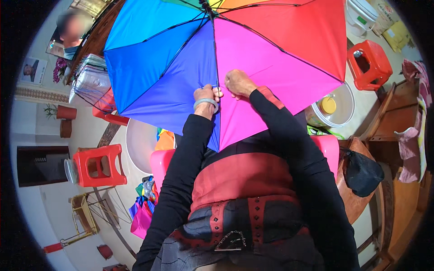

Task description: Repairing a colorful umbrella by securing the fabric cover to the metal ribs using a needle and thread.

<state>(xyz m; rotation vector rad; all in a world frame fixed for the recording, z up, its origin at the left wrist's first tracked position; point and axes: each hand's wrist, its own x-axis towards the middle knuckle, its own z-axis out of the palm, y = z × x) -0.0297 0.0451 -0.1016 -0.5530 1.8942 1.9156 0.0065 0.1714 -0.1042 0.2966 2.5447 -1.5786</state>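
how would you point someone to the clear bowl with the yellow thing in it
Start at the big open rainbow umbrella the hands are working on and follow its pink panel to the lower right edge. Just past that edge sits the clear bowl, below the red plastic stool. Unlike anything nearby, it is see-through, with a round yellow lid inside.

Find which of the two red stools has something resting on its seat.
The red stool at upper right: a small object sits on it. The other red stool, lower left, is bare.
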